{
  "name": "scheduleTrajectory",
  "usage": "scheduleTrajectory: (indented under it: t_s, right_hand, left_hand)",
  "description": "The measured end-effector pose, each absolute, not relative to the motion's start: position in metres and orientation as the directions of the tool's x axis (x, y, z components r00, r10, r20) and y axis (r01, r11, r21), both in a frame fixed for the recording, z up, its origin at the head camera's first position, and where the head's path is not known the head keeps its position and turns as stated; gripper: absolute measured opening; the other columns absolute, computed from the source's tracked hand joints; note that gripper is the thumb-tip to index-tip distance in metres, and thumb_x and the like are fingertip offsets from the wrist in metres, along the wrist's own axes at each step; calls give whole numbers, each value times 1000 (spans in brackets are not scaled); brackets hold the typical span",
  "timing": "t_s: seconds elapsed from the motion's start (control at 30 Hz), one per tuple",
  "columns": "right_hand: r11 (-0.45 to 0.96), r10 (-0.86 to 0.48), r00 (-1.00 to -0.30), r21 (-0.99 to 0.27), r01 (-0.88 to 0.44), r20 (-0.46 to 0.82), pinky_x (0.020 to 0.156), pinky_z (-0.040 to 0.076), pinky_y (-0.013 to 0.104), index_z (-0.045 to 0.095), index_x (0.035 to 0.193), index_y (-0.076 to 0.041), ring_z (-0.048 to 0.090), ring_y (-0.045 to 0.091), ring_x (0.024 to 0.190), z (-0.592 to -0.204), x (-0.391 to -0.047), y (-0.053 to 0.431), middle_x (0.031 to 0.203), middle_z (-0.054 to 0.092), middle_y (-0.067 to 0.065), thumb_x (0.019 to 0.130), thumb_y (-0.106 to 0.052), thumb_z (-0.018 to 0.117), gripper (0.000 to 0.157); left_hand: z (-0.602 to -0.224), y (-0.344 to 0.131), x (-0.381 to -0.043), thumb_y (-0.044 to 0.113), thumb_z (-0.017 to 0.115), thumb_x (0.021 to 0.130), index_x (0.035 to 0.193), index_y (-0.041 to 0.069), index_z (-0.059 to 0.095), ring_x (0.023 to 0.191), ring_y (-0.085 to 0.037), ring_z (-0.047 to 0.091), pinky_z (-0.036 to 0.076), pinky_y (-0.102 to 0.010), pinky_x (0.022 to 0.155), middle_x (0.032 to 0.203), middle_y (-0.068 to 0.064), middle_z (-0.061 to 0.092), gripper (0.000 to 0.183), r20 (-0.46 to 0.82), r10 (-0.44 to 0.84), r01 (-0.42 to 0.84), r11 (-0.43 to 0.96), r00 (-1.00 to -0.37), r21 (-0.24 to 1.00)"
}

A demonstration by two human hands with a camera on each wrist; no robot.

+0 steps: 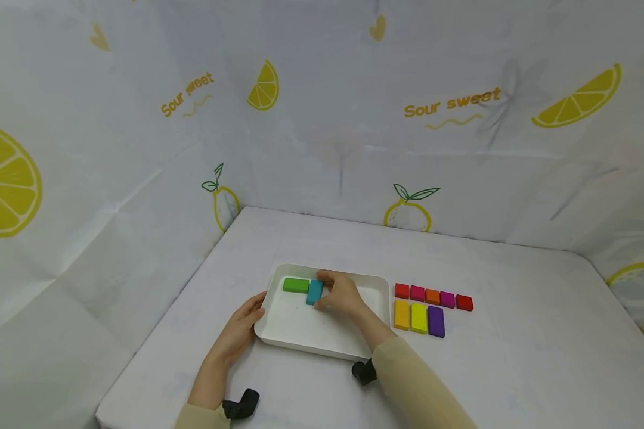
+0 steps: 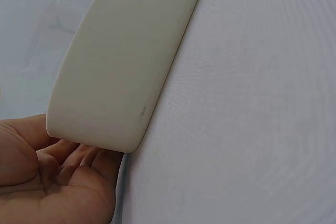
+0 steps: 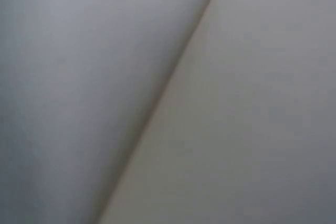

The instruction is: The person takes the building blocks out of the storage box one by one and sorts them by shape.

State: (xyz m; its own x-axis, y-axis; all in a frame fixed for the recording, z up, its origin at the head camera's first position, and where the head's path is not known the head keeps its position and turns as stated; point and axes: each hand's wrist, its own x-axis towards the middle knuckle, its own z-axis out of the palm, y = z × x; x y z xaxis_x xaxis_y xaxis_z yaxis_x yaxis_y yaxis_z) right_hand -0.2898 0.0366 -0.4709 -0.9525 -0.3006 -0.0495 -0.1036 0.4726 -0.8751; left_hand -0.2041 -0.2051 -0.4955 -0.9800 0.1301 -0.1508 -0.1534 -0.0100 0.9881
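My right hand (image 1: 346,295) reaches over the white tray (image 1: 306,328) and pinches a teal-blue block (image 1: 314,292) by its two ends, fingers at the far end and thumb at the near one. That block stands lengthwise beside a green block (image 1: 296,285), which lies crosswise near the tray's far left corner. At the tray's left edge, my left hand (image 1: 240,328) holds the side. In the left wrist view its curled fingers (image 2: 97,163) meet the outer tray wall (image 2: 115,72). Only blurred pale surfaces fill the right wrist view; the right hand is not visible there.
Right of the tray, several small blocks form a row, from a red block (image 1: 402,291) to a dark red block (image 1: 464,302). Nearer stand an orange-yellow block (image 1: 401,314), a yellow block (image 1: 419,318) and a purple block (image 1: 436,322). A lemon-print cloth (image 1: 322,119) hangs behind the white table (image 1: 526,357).
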Motion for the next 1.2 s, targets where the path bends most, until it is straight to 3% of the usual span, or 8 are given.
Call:
scheduleTrajectory:
  t_s: [0.6, 0.73, 0.97, 1.2]
  right_hand:
    - [460, -321, -947, -877, -140, -17, 109, 47, 38, 58, 135, -9, 57, 29, 131, -456, -281, 50, 138, 62, 9, 72, -1, 84, 69]
    - [451, -328, -945, -879, -157, 0, 110, 45, 40, 56, 137, -8, 56, 29, 132, -450, -280, 63, 140, 60, 10, 74, -2, 83, 69]
    - [479, -326, -945, -866, -146, -21, 108, 45, 41, 52, 142, -8, 53, 32, 136, -444, -277, 93, 144, 56, 12, 78, -7, 81, 70]
    - [461, -325, -946, -872, -164, 6, 110, 43, 42, 49, 143, -5, 49, 34, 139, -441, -278, 124, 146, 54, 15, 78, -7, 81, 72]
  left_hand:
    - [-497, -207, -203, 7, 35, 106, 155, 2, 23, 151, -35, 22, 25, -47, 122, 164, -21, 23, 51, -155, 122, -156, 0, -980, 988]
    - [-496, -208, -204, 8, 35, 106, 155, 4, 24, 152, -32, 22, 22, -48, 123, 164, -19, 23, 51, -161, 124, -164, -15, -979, 986]
    - [-497, -209, -203, 9, 36, 106, 155, 3, 25, 150, -32, 24, 28, -42, 120, 163, -19, 25, 51, -164, 116, -166, -4, -980, 986]
    - [-496, -208, -206, 11, 36, 106, 156, 5, 23, 151, -30, 22, 24, -45, 122, 164, -18, 23, 51, -157, 153, -161, -17, -976, 987]
